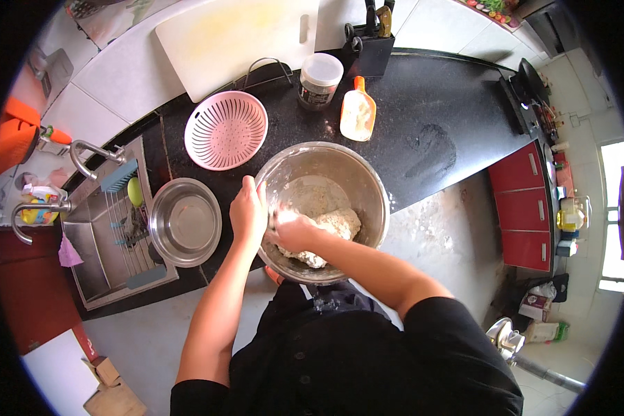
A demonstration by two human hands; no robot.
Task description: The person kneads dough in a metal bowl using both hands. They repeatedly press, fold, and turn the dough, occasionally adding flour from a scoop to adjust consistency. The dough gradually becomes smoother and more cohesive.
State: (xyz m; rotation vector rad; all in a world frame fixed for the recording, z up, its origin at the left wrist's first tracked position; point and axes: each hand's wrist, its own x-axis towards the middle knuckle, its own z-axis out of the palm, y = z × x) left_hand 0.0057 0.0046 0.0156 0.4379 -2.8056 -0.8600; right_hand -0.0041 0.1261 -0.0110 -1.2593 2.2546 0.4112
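Note:
A large stainless steel bowl (pixel 377 192) stands at the counter's front edge, its inner wall smeared with flour. My left hand (pixel 249 210) grips the bowl's left rim, thumb over the edge. Inside the bowl, my right hand (pixel 291 229) is blurred and presses by the left wall, against a rough lump of dough (pixel 343 223); its fingers are partly hidden, so their hold cannot be told. Left of the bowl sits a smaller steel basin (pixel 187 221) with nothing in it. An orange scoop (pixel 359 112) dusted with flour lies behind the bowl, beside a lidded plastic jar (pixel 320 83).
A pink slotted basket (pixel 226 130) rests behind the small basin. The sink (pixel 91 249) with a rack and taps is at the left. A white cutting board (pixel 239 41) leans on the wall near a black knife block (pixel 372 52). Red cabinets (pixel 522 208) stand at the right.

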